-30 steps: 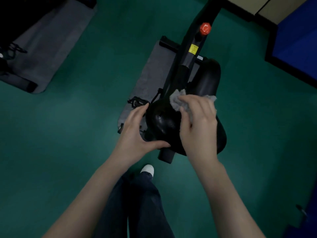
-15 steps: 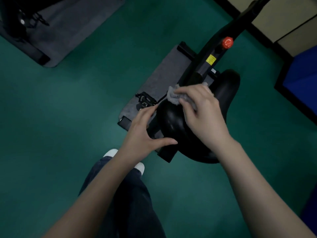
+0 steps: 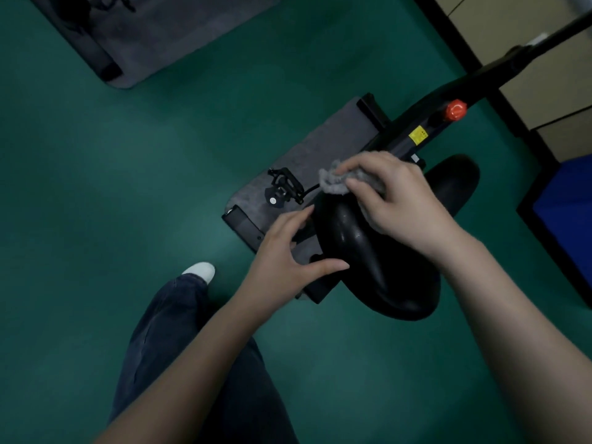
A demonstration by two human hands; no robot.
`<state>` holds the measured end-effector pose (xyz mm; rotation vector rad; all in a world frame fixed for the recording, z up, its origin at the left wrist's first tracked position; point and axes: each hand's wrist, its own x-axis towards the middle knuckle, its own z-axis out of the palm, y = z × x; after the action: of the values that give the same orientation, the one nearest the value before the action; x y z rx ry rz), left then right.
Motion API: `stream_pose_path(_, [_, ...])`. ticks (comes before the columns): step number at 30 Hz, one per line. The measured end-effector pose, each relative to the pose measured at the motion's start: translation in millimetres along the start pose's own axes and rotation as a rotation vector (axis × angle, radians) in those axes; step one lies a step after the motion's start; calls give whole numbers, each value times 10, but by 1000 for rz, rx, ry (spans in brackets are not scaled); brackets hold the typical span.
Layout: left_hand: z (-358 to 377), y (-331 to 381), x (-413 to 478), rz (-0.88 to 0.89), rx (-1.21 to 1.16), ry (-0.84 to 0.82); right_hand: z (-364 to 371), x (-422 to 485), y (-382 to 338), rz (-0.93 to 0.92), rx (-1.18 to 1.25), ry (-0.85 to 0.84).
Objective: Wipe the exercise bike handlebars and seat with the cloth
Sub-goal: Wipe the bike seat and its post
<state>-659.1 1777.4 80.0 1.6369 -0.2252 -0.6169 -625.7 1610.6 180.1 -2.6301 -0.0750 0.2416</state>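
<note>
Right hand (image 3: 397, 200) pinching a grey cloth (image 3: 333, 184) against the front of the black bike seat (image 3: 371, 257), left hand (image 3: 285, 256) spread wide, empty, thumb at the seat's side, red knob (image 3: 456, 109) on the frame (image 3: 464, 83) beyond, grey mat (image 3: 320, 149) beneath

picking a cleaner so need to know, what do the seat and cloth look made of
Seat: smooth black vinyl or moulded plastic by the look, semi-gloss; light glints along its curve. Cloth: grey, matte and fuzzy, probably microfibre or terry; its edge looks nubbly.
</note>
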Motion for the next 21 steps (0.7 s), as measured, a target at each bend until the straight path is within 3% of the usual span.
stream_pose_path(5, [57, -3, -88, -46, -39, 38, 92, 255, -97, -132, -62, -263])
stream_pose_path(10, [208, -27, -188, -63, -108, 63, -64, -77, -109, -363, 7, -389])
stream_pose_path(14, [266, -20, -227, -106, -166, 71, -69, -138, -93, -430, -29, -427])
stream_pose_path(17, [260, -32, -217, -112, -161, 63, 35, 165, -125, -377, -105, -417])
stream_pose_path(21, [251, -30, -208, -135, -187, 46, 113, 572, -65, -57, -105, -496])
